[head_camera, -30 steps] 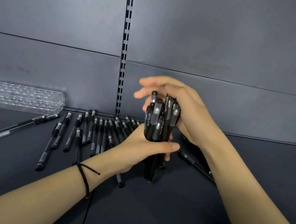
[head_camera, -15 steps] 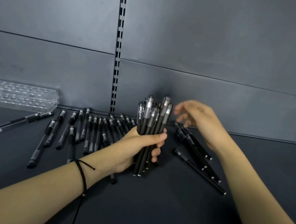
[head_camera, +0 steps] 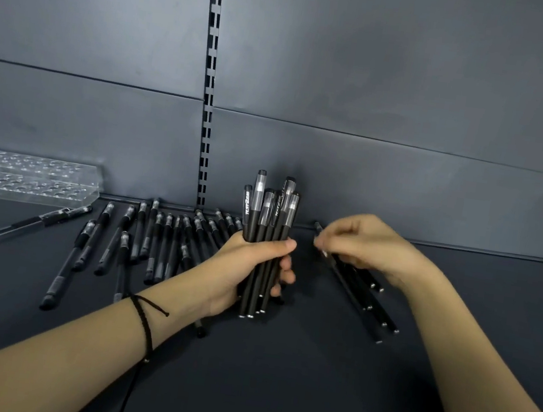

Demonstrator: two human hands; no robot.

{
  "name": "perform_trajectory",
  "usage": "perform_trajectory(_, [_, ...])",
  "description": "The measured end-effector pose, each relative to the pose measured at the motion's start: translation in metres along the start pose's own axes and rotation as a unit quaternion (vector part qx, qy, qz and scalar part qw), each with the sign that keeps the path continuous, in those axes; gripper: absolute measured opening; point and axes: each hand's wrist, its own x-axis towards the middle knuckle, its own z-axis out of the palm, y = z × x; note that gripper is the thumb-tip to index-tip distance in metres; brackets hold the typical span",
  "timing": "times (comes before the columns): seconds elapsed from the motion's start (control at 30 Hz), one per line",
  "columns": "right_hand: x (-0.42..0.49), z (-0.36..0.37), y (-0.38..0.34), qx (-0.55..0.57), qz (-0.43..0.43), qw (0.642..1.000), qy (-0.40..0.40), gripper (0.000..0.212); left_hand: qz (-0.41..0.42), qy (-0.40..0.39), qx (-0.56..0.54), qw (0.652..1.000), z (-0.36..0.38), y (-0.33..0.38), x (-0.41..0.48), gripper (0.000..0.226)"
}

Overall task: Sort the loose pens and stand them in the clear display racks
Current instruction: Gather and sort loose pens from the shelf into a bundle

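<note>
Left hand: the left hand (head_camera: 247, 272) is wrapped around a bundle of black pens (head_camera: 269, 212), thumb across the front, fingers curled behind.
Bundle: it is held upright near the middle of the shelf (head_camera: 272, 396), caps up, lower ends down by the surface.
Right hand: the right hand (head_camera: 368, 246) is held low, just right of the bundle, with fingers curled over a small group of pens (head_camera: 373, 312) lying on the shelf. Whether one is pinched cannot be told.
Loose pens: a spread of black pens (head_camera: 155, 239) is laid out left of the bundle, reaching to the back panel (head_camera: 383, 82).
Rack: a clear display rack (head_camera: 25, 173) is set at the far left against the panel, its holes unfilled.
Wrist: a black cord bracelet (head_camera: 144, 324) is worn on the left.
</note>
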Motion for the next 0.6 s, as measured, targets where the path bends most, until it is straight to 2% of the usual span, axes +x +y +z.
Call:
perform_trajectory(0.03, [-0.001, 0.000, -0.003, 0.105, -0.010, 0.994, 0.001, 0.008, -0.004, -0.003, -0.004, 1.000, 0.001, -0.001, 0.000, 0.007])
perform_trajectory(0.1, [-0.002, 0.002, -0.009, 0.258, -0.036, 0.965, -0.006, 0.012, -0.015, -0.030, -0.013, 0.999, 0.003, 0.000, -0.001, 0.023])
perform_trajectory(0.17, [-0.003, 0.007, -0.014, 0.313, -0.057, 0.948, -0.009, 0.021, -0.018, -0.061, -0.012, 0.998, 0.006, 0.002, -0.004, 0.032])
perform_trajectory(0.3, [-0.003, 0.014, -0.020, 0.290, -0.099, 0.952, 0.012, 0.015, -0.018, -0.072, -0.028, 0.997, 0.010, 0.005, -0.008, 0.012])
perform_trajectory(0.37, [-0.004, 0.016, -0.026, 0.231, -0.125, 0.964, 0.043, 0.007, 0.006, -0.068, 0.015, 0.998, 0.010, 0.005, -0.009, 0.013])
perform_trajectory(0.47, [-0.004, 0.019, -0.042, 0.174, -0.187, 0.964, 0.080, 0.019, 0.057, -0.065, 0.110, 0.990, 0.009, 0.007, -0.010, 0.015])
perform_trajectory(0.53, [-0.005, 0.022, -0.057, 0.162, -0.229, 0.958, 0.050, 0.027, 0.084, -0.073, 0.156, 0.981, 0.011, 0.006, -0.011, 0.010])
perform_trajectory(0.6, [-0.010, 0.026, -0.069, 0.110, -0.250, 0.962, -0.011, 0.032, 0.087, -0.078, 0.158, 0.981, 0.011, 0.002, -0.012, 0.019])
